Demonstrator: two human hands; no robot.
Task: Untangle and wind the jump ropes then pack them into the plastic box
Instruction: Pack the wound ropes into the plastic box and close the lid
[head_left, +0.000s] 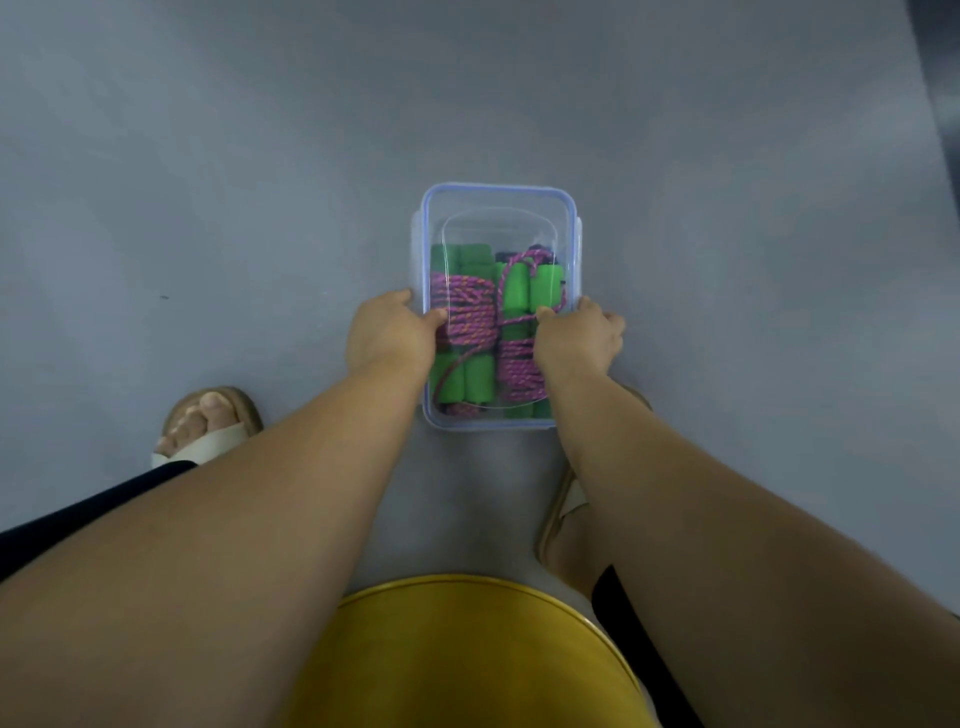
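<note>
A clear plastic box (498, 193) with a blue-edged clear lid on top stands on the grey floor in front of me. Through the lid I see wound purple-pink jump ropes (467, 312) with green handles (478, 382) lying side by side. My left hand (387, 332) grips the box's left side, thumb on top of the lid. My right hand (579, 338) grips the right side in the same way, thumb on the lid and fingers curled over the edge. The near right corner of the box is hidden by my right forearm.
I sit on a yellow round stool (467, 654). My left foot in a sandal (208, 426) is left of the box, and my right foot (566, 525) is just behind it. Grey floor (260, 182) spreads all around.
</note>
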